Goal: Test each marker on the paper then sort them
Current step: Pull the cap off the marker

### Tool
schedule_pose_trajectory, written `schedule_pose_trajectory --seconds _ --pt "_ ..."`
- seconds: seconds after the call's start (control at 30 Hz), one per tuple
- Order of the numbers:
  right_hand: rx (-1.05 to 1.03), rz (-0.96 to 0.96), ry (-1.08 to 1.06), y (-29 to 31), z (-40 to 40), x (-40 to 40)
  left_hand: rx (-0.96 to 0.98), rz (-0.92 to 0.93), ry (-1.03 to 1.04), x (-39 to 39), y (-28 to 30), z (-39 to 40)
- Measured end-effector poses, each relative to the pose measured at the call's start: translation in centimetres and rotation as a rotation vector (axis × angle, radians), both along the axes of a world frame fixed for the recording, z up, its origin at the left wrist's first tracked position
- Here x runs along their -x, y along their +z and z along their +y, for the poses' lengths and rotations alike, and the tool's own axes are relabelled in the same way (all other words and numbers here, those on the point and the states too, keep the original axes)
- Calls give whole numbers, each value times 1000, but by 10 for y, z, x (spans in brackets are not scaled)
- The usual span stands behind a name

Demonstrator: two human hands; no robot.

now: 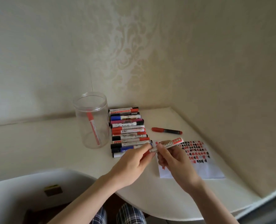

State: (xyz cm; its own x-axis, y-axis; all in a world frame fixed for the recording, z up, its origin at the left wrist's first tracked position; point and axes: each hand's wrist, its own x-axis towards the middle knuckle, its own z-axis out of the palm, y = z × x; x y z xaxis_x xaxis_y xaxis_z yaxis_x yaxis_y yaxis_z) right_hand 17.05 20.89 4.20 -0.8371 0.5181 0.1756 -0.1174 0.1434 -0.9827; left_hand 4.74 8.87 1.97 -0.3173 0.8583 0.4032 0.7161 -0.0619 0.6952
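Both hands hold one red whiteboard marker [171, 143] just above the table, in front of the marker row. My right hand [174, 160] grips its white barrel. My left hand [134, 160] pinches its red cap end; whether the cap is on or off is hidden by my fingers. A white paper [203, 168] with several red and black test marks lies under and right of my right hand. Several markers [127, 130] lie side by side in a row. A clear jar [92, 120] holds one red marker [93, 126].
A lone red and black marker [166, 130] lies on the table behind the paper. The cream table [53, 143] ends in a curved front edge near my lap. The wall stands close behind and to the right.
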Motion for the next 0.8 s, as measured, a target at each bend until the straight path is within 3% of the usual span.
schedule_pose_trajectory --seconds 0.2,0.4,0.57,0.8 --pt "-39 58 61 -2 6 -7 45 -42 -23 4 -4 0" --pt "339 -39 -143 -10 30 -15 149 -46 67 8 -17 -6" --pt "77 -171 -288 -21 52 -32 195 187 62 0 -30 -3" --pt "7 -171 -333 -31 50 -29 151 323 153 -14 -29 19"
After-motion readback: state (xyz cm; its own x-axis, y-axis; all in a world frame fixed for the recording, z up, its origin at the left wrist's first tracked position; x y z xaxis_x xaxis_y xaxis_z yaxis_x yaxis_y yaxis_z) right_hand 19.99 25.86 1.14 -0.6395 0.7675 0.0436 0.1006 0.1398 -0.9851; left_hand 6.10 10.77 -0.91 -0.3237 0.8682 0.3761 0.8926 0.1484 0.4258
